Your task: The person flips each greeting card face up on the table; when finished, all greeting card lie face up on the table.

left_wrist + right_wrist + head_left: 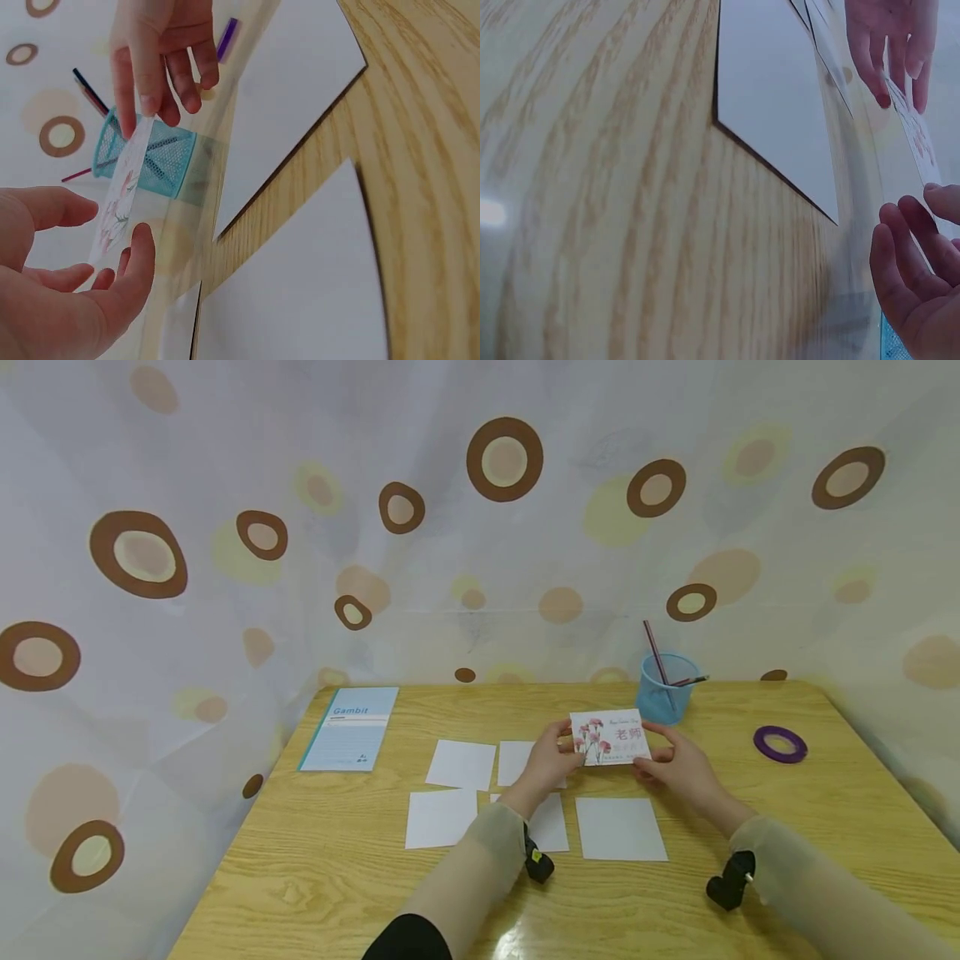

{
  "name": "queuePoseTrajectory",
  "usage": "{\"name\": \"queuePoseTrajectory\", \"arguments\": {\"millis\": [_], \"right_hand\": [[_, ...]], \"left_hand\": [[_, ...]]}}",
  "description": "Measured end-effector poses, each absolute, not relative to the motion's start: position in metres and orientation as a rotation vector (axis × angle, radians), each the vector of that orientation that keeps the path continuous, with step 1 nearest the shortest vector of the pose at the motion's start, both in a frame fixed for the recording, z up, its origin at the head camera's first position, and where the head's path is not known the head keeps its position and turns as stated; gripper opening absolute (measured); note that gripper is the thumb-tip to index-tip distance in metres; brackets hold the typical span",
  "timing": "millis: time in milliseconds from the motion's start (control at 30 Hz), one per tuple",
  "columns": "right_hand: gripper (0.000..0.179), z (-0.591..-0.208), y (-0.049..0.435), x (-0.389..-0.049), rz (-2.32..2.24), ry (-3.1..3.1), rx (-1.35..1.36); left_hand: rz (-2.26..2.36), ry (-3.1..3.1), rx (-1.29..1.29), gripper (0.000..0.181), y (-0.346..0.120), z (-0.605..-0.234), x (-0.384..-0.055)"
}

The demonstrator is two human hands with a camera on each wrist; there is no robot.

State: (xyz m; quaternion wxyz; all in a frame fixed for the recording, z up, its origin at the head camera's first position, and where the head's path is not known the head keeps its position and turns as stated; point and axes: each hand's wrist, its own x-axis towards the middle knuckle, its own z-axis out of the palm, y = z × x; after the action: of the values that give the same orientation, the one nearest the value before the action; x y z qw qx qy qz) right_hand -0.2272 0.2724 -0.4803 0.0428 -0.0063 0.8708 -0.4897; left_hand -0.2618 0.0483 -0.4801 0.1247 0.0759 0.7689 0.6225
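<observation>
A greeting card (611,737) printed with pink carnations and red characters is held up over the table's far part, printed face toward me. My left hand (551,760) grips its left edge, and my right hand (678,768) pinches its right edge between thumb and fingers. From the left wrist view the card (120,199) appears nearly edge-on between the left hand (75,277) and right hand (169,52). White square cards lie below in two rows, among them one (621,829) at front right and one (441,818) at front left. My left forearm partly covers another card (551,822).
A light-blue mesh pen cup (666,702) with pencils stands just behind the right hand. To the right lies a purple tape roll (780,744). A Gambit notebook (349,729) rests at the far left of the wooden table (300,860), against a patterned curtain (420,435).
</observation>
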Motion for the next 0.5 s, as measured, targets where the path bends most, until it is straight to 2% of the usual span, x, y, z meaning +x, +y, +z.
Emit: {"name": "queuePoseTrajectory", "arguments": {"millis": [500], "right_hand": [[0.069,-0.481,0.2726,-0.2377,-1.194,2.875,0.02]], "left_hand": [[1.673,2.334,0.225,0.063,0.0513,-0.484,-0.2652]]}}
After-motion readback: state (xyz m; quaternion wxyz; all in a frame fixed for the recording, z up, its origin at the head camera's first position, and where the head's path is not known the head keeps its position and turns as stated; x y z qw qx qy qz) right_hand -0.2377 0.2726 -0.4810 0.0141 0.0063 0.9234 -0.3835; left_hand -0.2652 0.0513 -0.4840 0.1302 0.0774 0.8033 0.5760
